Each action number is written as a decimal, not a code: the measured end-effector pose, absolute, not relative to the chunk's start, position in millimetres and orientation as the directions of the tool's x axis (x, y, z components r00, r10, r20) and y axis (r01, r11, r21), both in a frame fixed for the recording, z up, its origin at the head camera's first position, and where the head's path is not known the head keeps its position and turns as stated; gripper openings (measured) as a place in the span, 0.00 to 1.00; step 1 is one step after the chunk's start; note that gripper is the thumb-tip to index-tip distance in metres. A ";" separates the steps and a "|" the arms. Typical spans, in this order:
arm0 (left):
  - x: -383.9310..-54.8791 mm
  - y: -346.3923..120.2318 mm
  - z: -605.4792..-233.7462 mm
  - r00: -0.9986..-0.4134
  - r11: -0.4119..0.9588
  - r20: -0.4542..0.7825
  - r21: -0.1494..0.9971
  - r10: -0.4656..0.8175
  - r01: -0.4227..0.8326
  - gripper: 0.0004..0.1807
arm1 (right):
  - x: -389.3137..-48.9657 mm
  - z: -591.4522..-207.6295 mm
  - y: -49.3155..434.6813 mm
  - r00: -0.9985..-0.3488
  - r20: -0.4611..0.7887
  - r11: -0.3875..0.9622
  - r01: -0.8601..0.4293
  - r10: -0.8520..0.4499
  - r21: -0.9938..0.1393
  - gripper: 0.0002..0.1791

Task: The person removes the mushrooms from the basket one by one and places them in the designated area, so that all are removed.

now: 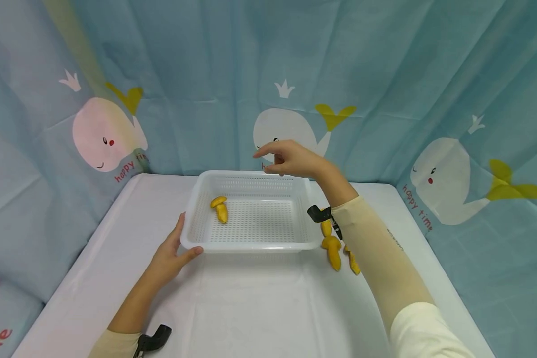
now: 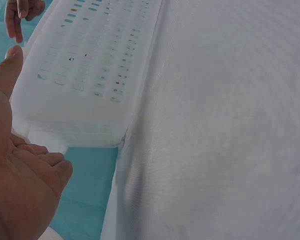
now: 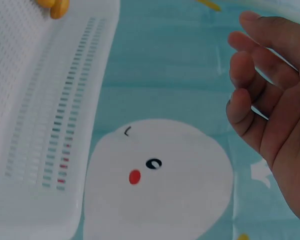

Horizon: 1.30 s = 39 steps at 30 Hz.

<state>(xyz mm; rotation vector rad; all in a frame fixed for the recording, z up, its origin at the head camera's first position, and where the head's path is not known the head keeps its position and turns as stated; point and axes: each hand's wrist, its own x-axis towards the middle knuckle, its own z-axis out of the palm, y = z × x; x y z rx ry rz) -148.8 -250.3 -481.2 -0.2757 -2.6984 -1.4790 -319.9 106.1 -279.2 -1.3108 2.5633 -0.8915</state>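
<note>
A white perforated plastic basket [image 1: 250, 247] stands on the white table, and one yellow mushroom-shaped piece [image 1: 222, 213] lies in its left part. My left hand [image 1: 167, 256] holds the basket's near left corner, thumb on the front side and fingers along the left side. In the left wrist view the thumb [image 2: 6, 72] lies against the basket wall. Above the basket's far right rim hangs my right hand [image 1: 291, 158], fingers loosely bent, with nothing in it. More yellow mushroom-shaped pieces [image 1: 333, 252] lie right of the basket, partly hidden by the right forearm.
The table [image 1: 250, 308] has a white cover. Blue curtains [image 1: 197, 74] with printed whales hang behind and on both sides, close to the table's edges. The right forearm reaches across the table's right part.
</note>
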 end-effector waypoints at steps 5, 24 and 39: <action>-146.0 -249.1 -481.4 -0.983 0.529 0.130 0.829 0.128 0.178 0.61 | -324.1 -285.3 88.6 -0.596 0.134 0.438 -0.707 -0.792 -0.555 0.23; -144.0 -253.9 -483.5 -0.978 0.513 0.166 0.832 0.130 0.209 0.61 | -352.6 -334.3 19.6 -0.578 0.077 0.420 -0.671 -0.812 -0.612 0.22; -142.3 -252.2 -481.6 -0.983 0.539 0.144 0.823 0.110 0.181 0.60 | -371.5 -381.2 -20.0 -0.591 -0.013 0.460 -0.615 -0.807 -0.640 0.21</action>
